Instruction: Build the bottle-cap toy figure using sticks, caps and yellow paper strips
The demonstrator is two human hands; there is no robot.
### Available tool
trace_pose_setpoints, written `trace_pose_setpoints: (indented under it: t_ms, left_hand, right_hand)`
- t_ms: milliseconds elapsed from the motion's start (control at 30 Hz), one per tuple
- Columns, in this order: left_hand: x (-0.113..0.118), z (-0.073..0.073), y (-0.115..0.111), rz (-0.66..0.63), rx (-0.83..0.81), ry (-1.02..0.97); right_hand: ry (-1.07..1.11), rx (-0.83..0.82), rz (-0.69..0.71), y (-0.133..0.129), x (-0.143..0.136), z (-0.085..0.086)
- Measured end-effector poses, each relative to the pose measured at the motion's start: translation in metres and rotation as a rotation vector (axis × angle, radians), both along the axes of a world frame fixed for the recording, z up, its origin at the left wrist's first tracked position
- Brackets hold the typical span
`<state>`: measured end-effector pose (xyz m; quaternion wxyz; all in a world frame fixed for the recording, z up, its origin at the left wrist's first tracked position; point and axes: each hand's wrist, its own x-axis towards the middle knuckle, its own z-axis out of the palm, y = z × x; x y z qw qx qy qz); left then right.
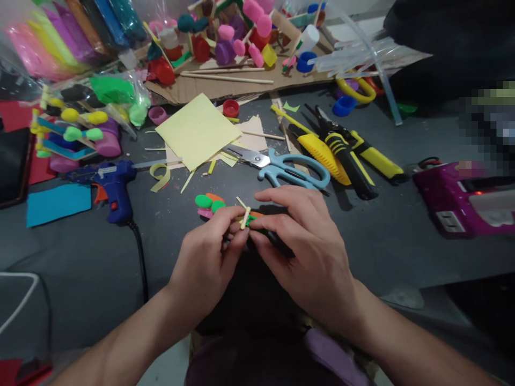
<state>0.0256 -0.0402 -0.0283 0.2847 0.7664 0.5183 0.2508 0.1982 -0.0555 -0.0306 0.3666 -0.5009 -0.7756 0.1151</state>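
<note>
Between my two hands is a small handmade craft piece point(245, 218), with a short pale-yellow stick and a bit of green at its side. My left hand point(209, 257) pinches the stick end between thumb and fingers. From the other side, the thumb and a finger of my right hand point(308, 241) close on the green part, with the index finger raised above it. Just beyond my left fingers are green ovals point(204, 201) with orange and pink pieces, partly hidden by the hand. Whether they join the held piece I cannot tell.
Light-blue scissors point(300, 169), a yellow utility knife point(322, 155) and pliers point(350, 166) lie beyond my right hand. At left rests a blue glue gun point(118, 187) with its cord running toward me. Yellow paper point(199, 131) and colourful clay models point(229, 43) are farther back.
</note>
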Motion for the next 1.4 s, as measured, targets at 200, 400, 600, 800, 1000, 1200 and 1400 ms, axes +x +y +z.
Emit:
trace_pose_setpoints:
  t_ms: [200,400,600,800,1000,1200,1400]
  left_hand:
    - [-0.001,0.0,0.0,0.019,-0.04,-0.005]
    - [-0.001,-0.001,0.0,0.01,-0.045,0.007]
    - [-0.002,-0.003,-0.001,0.004,-0.029,0.008]
    - [-0.002,0.0,0.0,0.003,-0.045,0.015]
    - [-0.002,-0.001,0.0,0.006,-0.029,0.014]
    - [-0.001,0.0,-0.001,0.001,-0.041,-0.001]
    - [-0.001,-0.001,-0.001,0.006,-0.057,-0.019]
  right_hand:
    - [-0.01,0.002,-0.076,-0.005,0.012,0.002]
    - [-0.052,-0.031,-0.079,-0.006,0.013,-0.005]
    - [-0.056,-0.011,-0.054,-0.004,0.01,-0.004]
    - [-0.057,-0.01,-0.052,-0.004,0.01,-0.003]
    - [-0.049,-0.021,-0.072,-0.004,0.01,-0.006]
    - [-0.049,-0.037,-0.066,-0.003,0.01,-0.006]
    - [-0.045,-0.035,-0.06,-0.001,0.008,-0.005]
